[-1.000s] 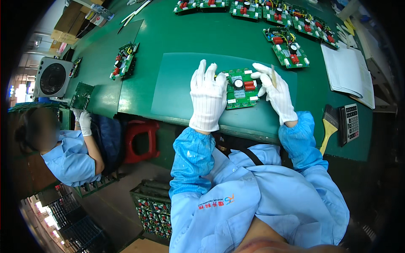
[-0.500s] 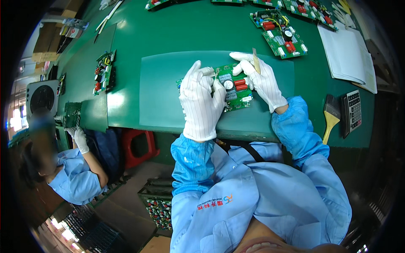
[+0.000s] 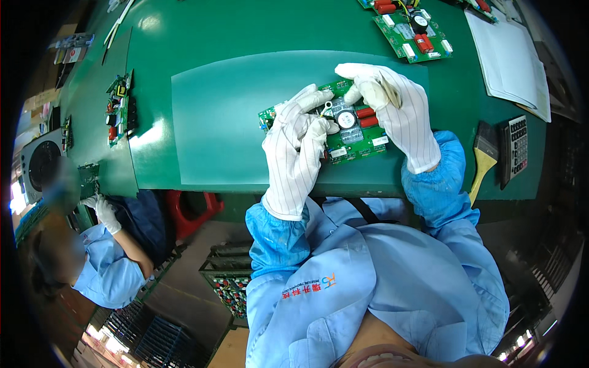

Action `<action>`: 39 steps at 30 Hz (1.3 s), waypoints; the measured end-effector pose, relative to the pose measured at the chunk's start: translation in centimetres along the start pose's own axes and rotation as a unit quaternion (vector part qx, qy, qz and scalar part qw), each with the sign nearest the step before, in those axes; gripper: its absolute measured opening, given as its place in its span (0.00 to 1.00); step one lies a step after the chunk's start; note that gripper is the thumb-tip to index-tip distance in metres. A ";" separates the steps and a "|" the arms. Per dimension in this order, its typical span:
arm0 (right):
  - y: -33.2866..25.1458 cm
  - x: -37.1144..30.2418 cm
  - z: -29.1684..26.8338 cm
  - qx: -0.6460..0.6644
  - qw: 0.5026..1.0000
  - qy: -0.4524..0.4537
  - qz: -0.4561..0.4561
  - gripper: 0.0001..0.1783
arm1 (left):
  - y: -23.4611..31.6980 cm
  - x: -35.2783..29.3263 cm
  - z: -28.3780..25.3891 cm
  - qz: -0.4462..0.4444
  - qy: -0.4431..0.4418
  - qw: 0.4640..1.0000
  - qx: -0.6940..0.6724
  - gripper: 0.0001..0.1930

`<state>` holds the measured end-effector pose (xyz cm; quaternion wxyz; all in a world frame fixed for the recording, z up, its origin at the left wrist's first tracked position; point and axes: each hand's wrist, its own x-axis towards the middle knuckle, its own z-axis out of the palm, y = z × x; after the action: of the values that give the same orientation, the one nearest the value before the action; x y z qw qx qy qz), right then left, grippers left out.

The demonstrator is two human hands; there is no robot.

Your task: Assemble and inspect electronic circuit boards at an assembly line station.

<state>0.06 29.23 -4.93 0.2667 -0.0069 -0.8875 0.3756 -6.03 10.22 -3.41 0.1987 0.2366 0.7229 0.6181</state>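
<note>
A green circuit board (image 3: 361,149) lies on the pale mat in front of me, fitted with red cylinders and a round black-and-white part. My left hand (image 3: 293,148), in a white striped glove, rests over the board's left side. Its thumb and fingers pinch a short wire (image 3: 327,110) that seems to end in a ring. Above the board's upper right is my right hand (image 3: 402,113), also gloved, with fingers curled around a slim flat tan tool (image 3: 389,92). Its thumb and fingertips come close to the board's upper edge; contact cannot be made out.
Further boards (image 3: 417,43) lie at the back right, and one board (image 3: 119,110) lies left. White papers (image 3: 506,58), a brush (image 3: 485,156) and a calculator (image 3: 514,150) are at right. A co-worker (image 3: 113,264) sits at left, near a red stool (image 3: 190,214). A crate (image 3: 227,282) stands below the table.
My left fingers have come together at the wire, now visible between them. My right hand has turned inward over the board, and the tan tool now lies lower in it. The view has shifted slightly.
</note>
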 end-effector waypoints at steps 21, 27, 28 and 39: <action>-4.1 0.4 0.4 0.221 0.961 -0.063 0.153 0.15 | -0.6 0.2 1.7 0.247 0.142 0.900 0.330 0.08; -4.8 0.9 -0.7 0.348 0.884 -0.090 0.300 0.19 | 0.6 -0.7 1.8 0.245 0.137 0.916 0.287 0.10; -4.8 1.1 -1.1 0.355 0.873 -0.107 0.316 0.21 | 0.6 -0.8 1.4 0.236 0.126 0.928 0.258 0.09; -4.1 0.6 -0.6 0.370 0.870 -0.109 0.306 0.24 | 1.4 -0.9 0.3 0.122 0.081 0.979 0.140 0.05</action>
<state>0.66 26.81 -1.53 0.0232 -0.1380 -0.6605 0.7376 -4.96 10.07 -2.08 0.0275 0.2970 0.7817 0.5477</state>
